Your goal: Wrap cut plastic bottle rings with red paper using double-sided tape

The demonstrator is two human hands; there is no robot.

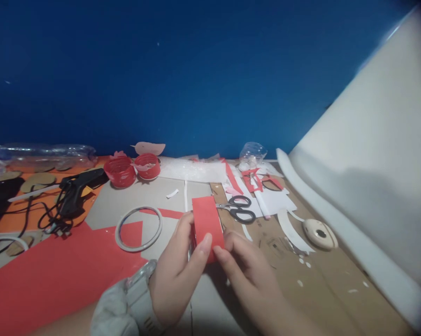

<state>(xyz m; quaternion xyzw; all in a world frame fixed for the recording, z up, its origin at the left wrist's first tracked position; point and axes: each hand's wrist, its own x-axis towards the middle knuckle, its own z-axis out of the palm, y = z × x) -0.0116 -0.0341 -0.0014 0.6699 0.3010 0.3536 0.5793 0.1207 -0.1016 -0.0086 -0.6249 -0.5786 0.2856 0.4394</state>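
Held upright between both hands is a red paper strip (206, 215), with its lower end partly behind my fingers. My left hand (177, 275) grips its left side, thumb pressed on the front. My right hand (252, 266) pinches the lower right edge between thumb and fingers. Whether anything lies behind the strip is mostly hidden. Just beyond it are scissors (234, 207) with black handles. A large red paper sheet (63, 277) spreads to the left, with a roll of tape (118, 233) overlapping its edge.
A black glue gun (72, 193) with cables lies on orange paper at left. A clear plastic bottle (45, 153) and two red ring-shaped pieces (119, 173) stand near the blue wall (196, 79). At right are a cream rounded device (318, 233), paper scraps and a white curved sheet (381, 154).
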